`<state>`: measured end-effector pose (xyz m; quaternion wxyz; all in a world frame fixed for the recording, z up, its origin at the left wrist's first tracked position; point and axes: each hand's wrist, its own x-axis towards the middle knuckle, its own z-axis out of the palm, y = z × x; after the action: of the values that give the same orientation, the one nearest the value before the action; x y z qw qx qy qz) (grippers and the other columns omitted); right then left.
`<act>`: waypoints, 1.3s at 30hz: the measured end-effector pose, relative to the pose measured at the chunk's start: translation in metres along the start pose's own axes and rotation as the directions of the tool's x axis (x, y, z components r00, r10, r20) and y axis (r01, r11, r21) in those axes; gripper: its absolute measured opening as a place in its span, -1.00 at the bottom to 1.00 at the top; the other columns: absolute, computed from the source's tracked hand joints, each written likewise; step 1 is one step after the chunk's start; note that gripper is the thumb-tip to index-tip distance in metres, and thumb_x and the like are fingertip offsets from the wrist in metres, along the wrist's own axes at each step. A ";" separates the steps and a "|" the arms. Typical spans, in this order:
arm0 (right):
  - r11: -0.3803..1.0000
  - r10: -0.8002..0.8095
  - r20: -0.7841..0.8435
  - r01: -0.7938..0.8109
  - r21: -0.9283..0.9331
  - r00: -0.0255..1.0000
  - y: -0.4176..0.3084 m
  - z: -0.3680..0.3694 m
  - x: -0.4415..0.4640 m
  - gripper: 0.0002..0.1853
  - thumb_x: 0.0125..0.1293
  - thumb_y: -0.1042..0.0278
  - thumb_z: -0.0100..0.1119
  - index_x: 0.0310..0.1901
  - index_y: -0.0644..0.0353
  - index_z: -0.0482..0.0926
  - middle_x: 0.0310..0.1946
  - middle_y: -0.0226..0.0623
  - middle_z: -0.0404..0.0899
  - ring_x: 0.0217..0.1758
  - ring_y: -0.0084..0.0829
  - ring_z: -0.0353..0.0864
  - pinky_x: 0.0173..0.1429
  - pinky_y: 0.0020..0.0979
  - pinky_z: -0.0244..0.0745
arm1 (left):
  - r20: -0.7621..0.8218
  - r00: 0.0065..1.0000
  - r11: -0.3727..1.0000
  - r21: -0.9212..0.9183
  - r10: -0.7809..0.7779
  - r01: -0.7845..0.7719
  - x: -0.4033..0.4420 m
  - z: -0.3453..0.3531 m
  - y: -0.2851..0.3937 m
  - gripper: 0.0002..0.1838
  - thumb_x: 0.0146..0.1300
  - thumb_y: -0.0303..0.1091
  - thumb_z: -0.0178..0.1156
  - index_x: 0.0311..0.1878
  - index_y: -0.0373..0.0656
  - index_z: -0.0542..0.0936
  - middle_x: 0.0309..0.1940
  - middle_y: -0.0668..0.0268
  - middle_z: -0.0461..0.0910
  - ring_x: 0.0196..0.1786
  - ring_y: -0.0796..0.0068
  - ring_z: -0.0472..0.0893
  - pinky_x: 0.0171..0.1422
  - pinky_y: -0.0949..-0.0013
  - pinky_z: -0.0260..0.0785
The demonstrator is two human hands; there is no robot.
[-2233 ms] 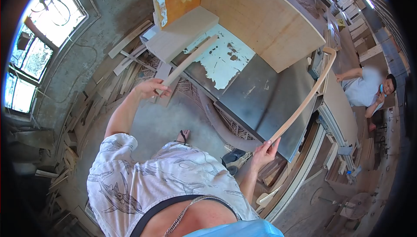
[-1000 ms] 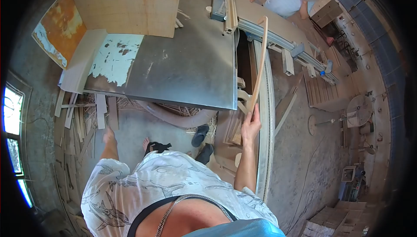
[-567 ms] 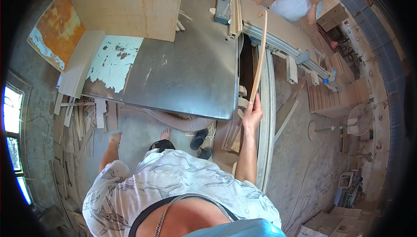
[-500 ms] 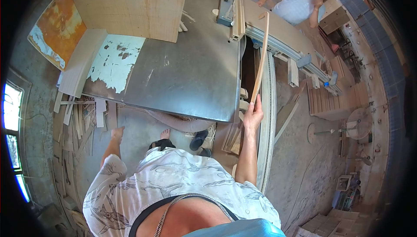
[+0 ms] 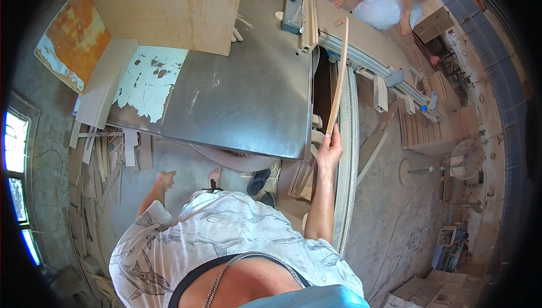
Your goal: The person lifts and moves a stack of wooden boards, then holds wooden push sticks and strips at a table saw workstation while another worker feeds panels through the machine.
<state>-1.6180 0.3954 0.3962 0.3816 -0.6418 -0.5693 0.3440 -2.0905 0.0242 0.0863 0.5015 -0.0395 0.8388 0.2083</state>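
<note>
My right hand (image 5: 329, 151) grips the lower end of a long, thin wooden stick (image 5: 340, 76) whose far end bends into a hook. The stick points away from me, over the gap between the dark metal saw table (image 5: 243, 82) and the metal rail (image 5: 349, 138) at its right. My left hand (image 5: 165, 179) hangs low at my left side, in front of the table's near edge. Its fingers are loosely apart, and nothing shows in them.
A large wooden panel (image 5: 169, 11) stands on the table's far left, near stacked boards (image 5: 107, 82). A clamp-like fence (image 5: 292, 14) sits at the back. Wood offcuts (image 5: 101, 167) lie at left. Another person (image 5: 384, 3) is beyond the rail; a fan (image 5: 467, 160) stands right.
My left hand has moved a little to the right, toward my body. My right hand and the hooked stick stay nearly where they were.
</note>
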 end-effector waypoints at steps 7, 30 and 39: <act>0.977 -0.208 -0.072 0.210 0.031 0.976 0.047 -0.003 -0.004 -0.46 0.59 0.50 0.07 0.55 0.18 0.40 -0.28 -0.43 0.53 -0.37 -0.65 0.38 -0.31 -0.51 0.34 | 0.011 0.999 0.999 -0.014 -0.032 0.032 -0.031 0.007 -0.026 -0.51 0.37 -0.07 0.40 0.12 -0.33 0.71 -0.09 0.06 0.74 -0.25 0.21 0.71 -0.20 0.19 0.58; 0.995 -0.095 0.016 0.095 0.038 0.995 0.015 -0.014 -0.005 -0.48 0.59 0.51 0.04 0.54 0.29 0.37 0.39 0.03 0.57 0.37 -0.25 0.63 0.42 -0.29 0.48 | 0.093 0.994 0.998 -0.021 0.063 -0.061 -0.040 0.020 -0.014 -0.62 0.37 -0.14 0.43 -0.09 -0.34 0.69 -0.31 0.18 0.68 -0.39 0.37 0.64 -0.42 0.27 0.47; 0.939 -0.342 -0.095 0.337 -0.065 0.935 0.033 0.015 0.037 -0.48 0.56 0.47 0.11 0.52 0.19 0.45 -0.37 -0.46 0.59 -0.44 -0.67 0.39 -0.36 -0.49 0.39 | 0.109 0.993 0.998 -0.031 0.050 -0.046 -0.029 0.021 -0.004 -0.62 0.37 -0.12 0.43 -0.05 -0.30 0.69 -0.28 0.21 0.69 -0.35 0.35 0.67 -0.34 0.25 0.53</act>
<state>-1.6118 0.4320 0.3597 0.4490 -0.5601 -0.6587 0.2253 -2.0572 0.0249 0.1014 0.5412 -0.0149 0.8075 0.2342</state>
